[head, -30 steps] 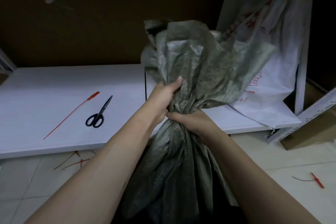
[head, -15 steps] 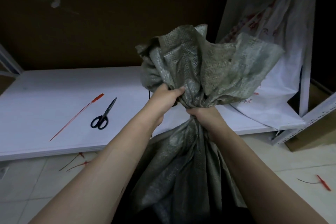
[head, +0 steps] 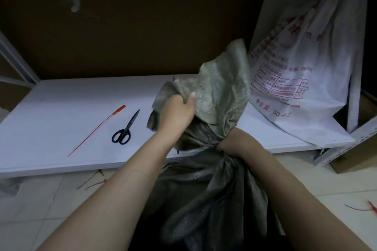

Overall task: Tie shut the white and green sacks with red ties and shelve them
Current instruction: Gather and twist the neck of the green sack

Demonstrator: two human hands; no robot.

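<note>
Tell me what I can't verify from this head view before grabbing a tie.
- Green sack: contents hidden by its own cloth; bottom cut off by the lower edge.
- Right hand: fingers buried in the gathered neck.
- White sack: top cut off; small print blurred.
- Red tie: locking head too small.

A single head-worn wide-angle view looks forward and down from close above both forearms, facing the low white shelf [head: 61, 120] ahead, with tiled floor [head: 30, 210] nearest the camera.
</note>
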